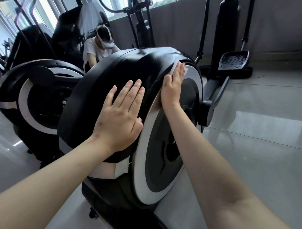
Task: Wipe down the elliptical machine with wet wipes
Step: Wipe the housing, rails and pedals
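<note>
While the left hand (120, 116) lies flat with fingers straight and close together on top of the elliptical's black flywheel cover (112, 70), the right hand (173, 87) presses a white wet wipe (173, 68) with straight fingers against the cover's far edge, right where black meets the silver side ring (143, 165). A 2nd elliptical (36, 93) sits just left, with a person (97, 49) in a headset farther back.

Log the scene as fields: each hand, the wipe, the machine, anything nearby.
left hand: flat on black housing
right hand: fingers straight, pressing wipe
wipe: white, under right fingers at housing's upper right edge
side disc: white ring, grey centre
nearby: second elliptical at left; person beyond housing; pedal at right
</note>
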